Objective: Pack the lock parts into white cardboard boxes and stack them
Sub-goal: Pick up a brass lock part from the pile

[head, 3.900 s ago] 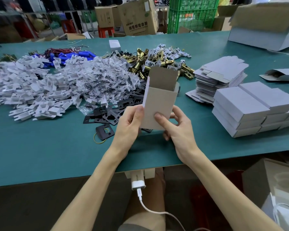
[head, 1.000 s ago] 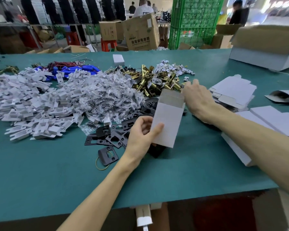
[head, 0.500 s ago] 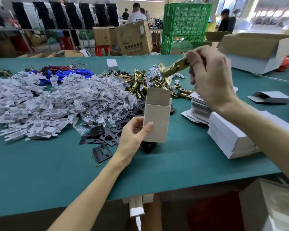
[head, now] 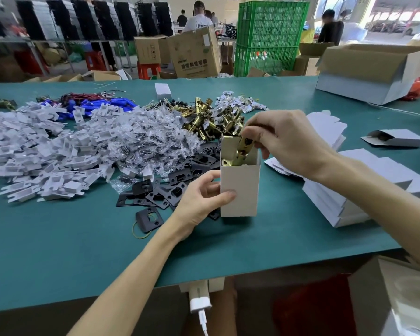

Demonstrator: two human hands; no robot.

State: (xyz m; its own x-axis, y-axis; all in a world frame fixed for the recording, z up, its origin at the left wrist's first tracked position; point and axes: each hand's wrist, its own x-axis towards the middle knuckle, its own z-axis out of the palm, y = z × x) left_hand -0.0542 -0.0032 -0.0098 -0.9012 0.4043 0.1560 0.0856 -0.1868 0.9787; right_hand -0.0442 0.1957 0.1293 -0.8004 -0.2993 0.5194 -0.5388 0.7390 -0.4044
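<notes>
A small white cardboard box (head: 240,190) stands upright on the green table (head: 83,251), its top open. My left hand (head: 201,197) grips its left side, thumb across the front. My right hand (head: 281,139) pinches a brass latch (head: 243,150) that sits partly inside the box's open top. Behind the box lie a heap of brass latches (head: 204,117), black strike plates (head: 175,185), bagged screws (head: 143,139) and white inserts (head: 41,151). Closed white boxes (head: 337,204) are stacked to the right under my right forearm.
Flat unfolded box blanks (head: 325,127) lie behind my right hand. An open folded box (head: 395,139) rests far right, a big open carton (head: 374,71) at the back right. Blue and red parts (head: 95,103) sit at the back left. People work in the background.
My right hand reached to the brass heap, lifted a latch high, then brought it down into the open box. My left hand kept holding the box upright.
</notes>
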